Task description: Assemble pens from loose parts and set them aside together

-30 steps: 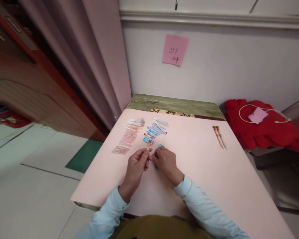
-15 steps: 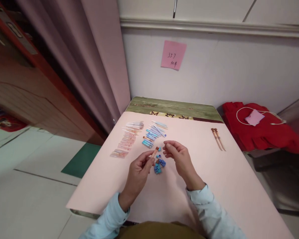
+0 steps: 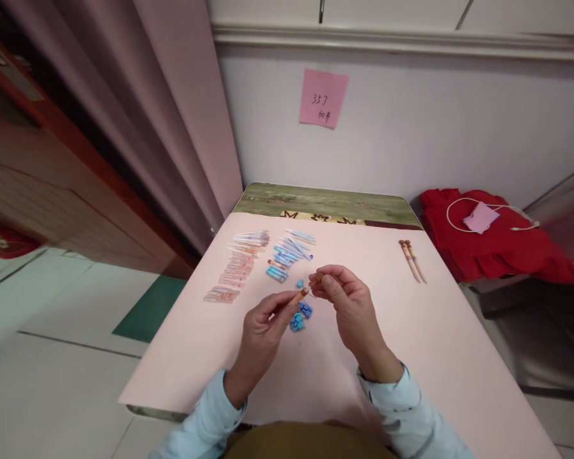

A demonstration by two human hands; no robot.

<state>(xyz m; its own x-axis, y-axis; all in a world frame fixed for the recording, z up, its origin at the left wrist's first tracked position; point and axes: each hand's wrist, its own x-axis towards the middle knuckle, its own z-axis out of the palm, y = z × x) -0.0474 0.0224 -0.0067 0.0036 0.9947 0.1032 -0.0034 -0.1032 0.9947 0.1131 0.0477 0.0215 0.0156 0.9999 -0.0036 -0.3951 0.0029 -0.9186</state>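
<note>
1. The left hand [image 3: 262, 322] pinches a small orange-brown pen barrel [image 3: 298, 296] between thumb and fingers, tip pointing up and right, held above the pale pink tabletop [image 3: 430, 331].
2. The right hand [image 3: 346, 299] is closed on a tiny brown cap [image 3: 318, 277], just beside the barrel's tip.
3. A heap of small blue caps [image 3: 300, 316] lies on the table below both hands.
4. Rows of pink and blue pens [image 3: 262, 258] lie farther back; two wooden sticks [image 3: 412, 260] lie well apart to the right.
</note>
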